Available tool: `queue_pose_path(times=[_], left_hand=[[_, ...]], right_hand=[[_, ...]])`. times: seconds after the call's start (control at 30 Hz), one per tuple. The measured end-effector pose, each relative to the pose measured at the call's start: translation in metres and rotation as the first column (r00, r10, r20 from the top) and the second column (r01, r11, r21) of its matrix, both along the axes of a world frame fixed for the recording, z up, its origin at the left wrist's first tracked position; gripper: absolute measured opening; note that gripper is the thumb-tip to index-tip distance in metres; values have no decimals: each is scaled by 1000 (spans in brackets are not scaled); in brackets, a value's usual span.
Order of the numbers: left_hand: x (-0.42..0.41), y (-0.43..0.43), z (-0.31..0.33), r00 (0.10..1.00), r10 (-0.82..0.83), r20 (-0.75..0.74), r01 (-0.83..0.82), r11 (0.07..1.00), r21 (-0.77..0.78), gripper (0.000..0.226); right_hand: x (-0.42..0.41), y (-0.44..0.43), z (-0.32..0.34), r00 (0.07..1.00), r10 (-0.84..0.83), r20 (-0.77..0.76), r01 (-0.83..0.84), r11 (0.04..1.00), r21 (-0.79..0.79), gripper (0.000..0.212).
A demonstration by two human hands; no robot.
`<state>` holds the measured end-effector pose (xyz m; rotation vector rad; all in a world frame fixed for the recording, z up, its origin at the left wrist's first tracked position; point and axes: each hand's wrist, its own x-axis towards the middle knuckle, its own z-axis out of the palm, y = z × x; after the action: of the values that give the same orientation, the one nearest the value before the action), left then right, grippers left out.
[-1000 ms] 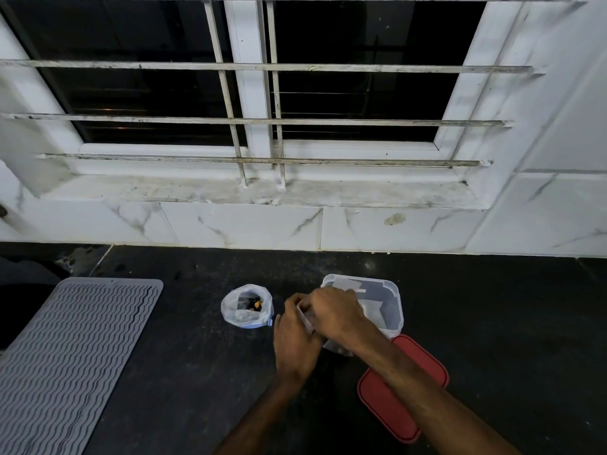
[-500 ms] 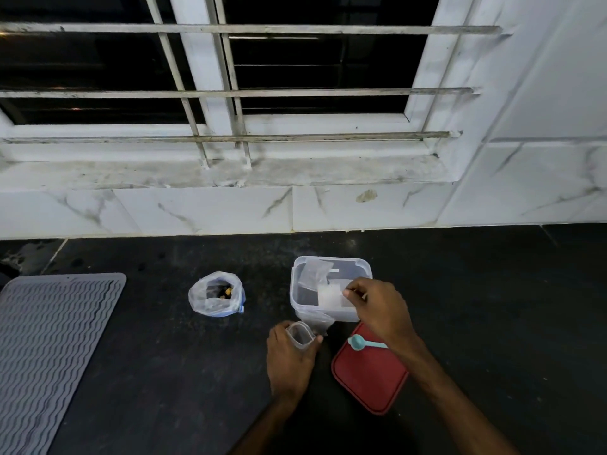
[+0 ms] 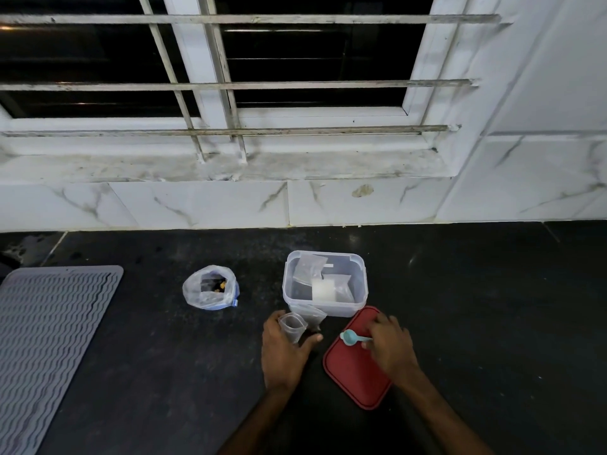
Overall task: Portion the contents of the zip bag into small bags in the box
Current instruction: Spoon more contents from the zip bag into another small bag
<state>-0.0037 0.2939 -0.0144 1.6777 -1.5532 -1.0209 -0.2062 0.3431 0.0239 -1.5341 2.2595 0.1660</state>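
Right hand [image 3: 389,346] has left the box [image 3: 328,308] and now pinches the teal spoon [image 3: 352,338] on the red lid [image 3: 358,379]. Left hand [image 3: 284,353] is curled round an opened small bag [image 3: 292,327], which looks empty. Zip bag [image 3: 210,287], at 10 o'clock of the left hand, is open and still has contents. Box at 12 o'clock holds spare small bags [image 3: 308,269]. Portioning seems barely begun; scooping and sealing are still to do.

Hands [image 3: 284,354], forearms [image 3: 438,410] apparently bare.

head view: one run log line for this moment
left hand: holds small clear plastic bag | right hand: pinches small teal plastic spoon over red rectangular lid
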Motion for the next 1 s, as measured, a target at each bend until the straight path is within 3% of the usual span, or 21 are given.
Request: queue_pose_path(times=[0.17, 0.33, 0.47, 0.57, 0.67, 0.83, 1.0], left_hand=[[10, -1, 3, 998, -27, -59, 31, 997, 74, 102], [33, -2, 17, 991, 54, -126, -69, 990, -123, 60], [68, -37, 32, 927, 327, -182, -361, 910, -205, 37], [101, -71, 26, 785, 579, -221, -593, 805, 2, 47], [126, -95, 8, 712, 676, -188, -629, 734, 257, 73], [131, -114, 12, 793, 605, 74, -578, 707, 408, 90], [135, -126, 3, 886, 442, 140, -460, 795, 395, 65]], right_hand=[[1, 1, -3, 999, 23, -25, -23, 1000, -6, 32], [-4, 7, 42, 997, -22, 80, 31, 992, -123, 2], [-2, 5, 94, 957, -91, 274, 180, 931, -319, 11], [34, -20, 111, 911, 26, 412, 183, 869, -460, 13], [91, -57, 107, 840, 143, 523, 157, 860, -486, 13], [180, -110, 79, 903, 249, 351, -69, 890, -452, 10], [216, -150, 61, 957, 269, 110, -212, 906, -367, 22]])
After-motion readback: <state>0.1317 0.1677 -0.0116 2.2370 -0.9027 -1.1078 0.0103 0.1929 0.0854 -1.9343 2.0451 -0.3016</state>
